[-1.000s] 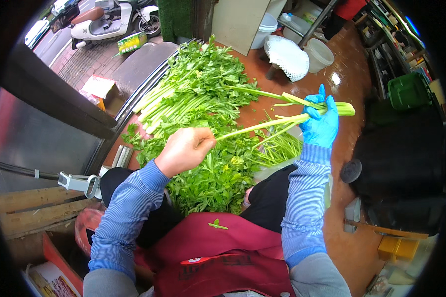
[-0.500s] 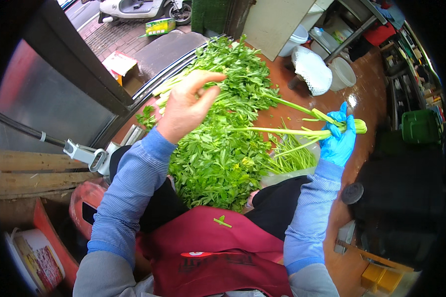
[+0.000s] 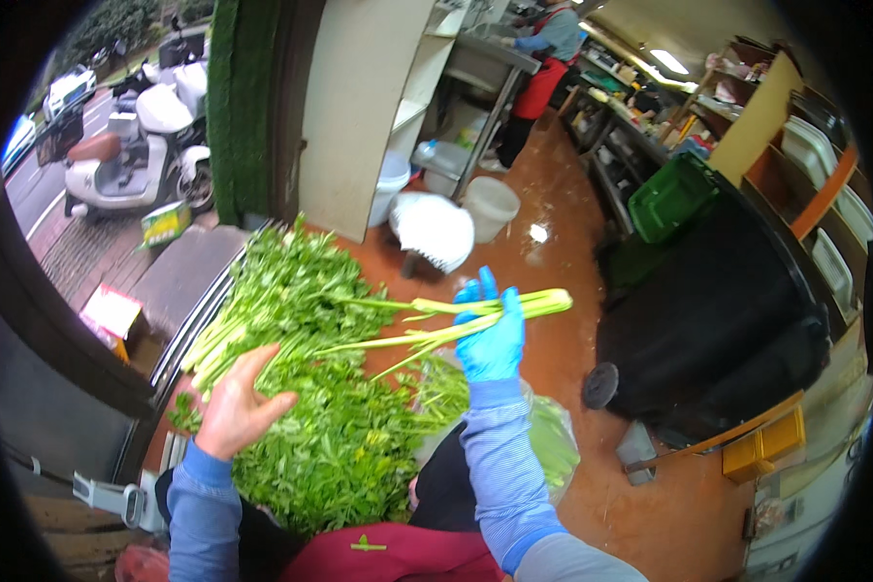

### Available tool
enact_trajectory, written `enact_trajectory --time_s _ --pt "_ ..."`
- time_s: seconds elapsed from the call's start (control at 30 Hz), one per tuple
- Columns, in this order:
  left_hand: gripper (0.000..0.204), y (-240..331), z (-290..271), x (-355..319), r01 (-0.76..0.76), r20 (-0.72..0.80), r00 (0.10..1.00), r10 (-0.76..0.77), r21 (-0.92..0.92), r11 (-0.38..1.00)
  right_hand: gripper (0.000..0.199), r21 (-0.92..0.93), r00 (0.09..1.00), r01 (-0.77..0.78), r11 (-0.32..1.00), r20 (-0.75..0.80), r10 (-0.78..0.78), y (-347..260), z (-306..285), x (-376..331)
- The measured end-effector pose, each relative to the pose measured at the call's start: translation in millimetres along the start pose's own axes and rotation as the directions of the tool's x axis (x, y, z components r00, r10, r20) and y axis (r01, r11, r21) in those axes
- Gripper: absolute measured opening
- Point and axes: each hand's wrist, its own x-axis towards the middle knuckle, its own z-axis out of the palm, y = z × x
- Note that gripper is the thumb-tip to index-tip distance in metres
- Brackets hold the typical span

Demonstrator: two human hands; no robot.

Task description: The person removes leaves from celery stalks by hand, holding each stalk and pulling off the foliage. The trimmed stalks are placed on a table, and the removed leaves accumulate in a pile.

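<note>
Left hand (image 3: 242,400) hung bare, thumb and fingers spread; leafy heap (image 3: 335,446) just right of it; then gloved right hand (image 3: 492,339) gripped celery stalks (image 3: 541,304) (a holding step, seemingly); plucking called for left fingers pinching.

Outside, to my left: pale scooter (image 3: 116,173) with brown seat, parked on paving (image 3: 63,260); yellow-green box (image 3: 166,223) near its front wheel. Green-covered post (image 3: 239,116) at the doorway. Indoors, reddish-brown floor (image 3: 601,519), bright glint on it. Low stool (image 3: 435,231) topped in white, translucent bucket (image 3: 492,207) just beside. Farther back, a co-worker in a red apron (image 3: 541,89). Right side: big black bin (image 3: 713,320), wheel (image 3: 600,386) showing; yellow boxes (image 3: 764,446) low down.
</note>
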Motion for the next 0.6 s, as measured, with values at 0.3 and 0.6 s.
enact_trajectory --time_s 0.3,0.6 --pt "0.045 20.0 60.3 -20.8 0.434 0.562 0.802 -0.205 -0.312 0.845 0.045 0.141 0.985 -0.17 0.975 0.048 0.164 39.5 3.4 -15.4" --pt "0.066 12.2 78.9 -5.3 0.214 0.133 0.924 -0.359 -0.957 0.197 0.035 0.002 0.919 -0.39 0.921 0.059 0.389 102.7 26.3 -54.6"
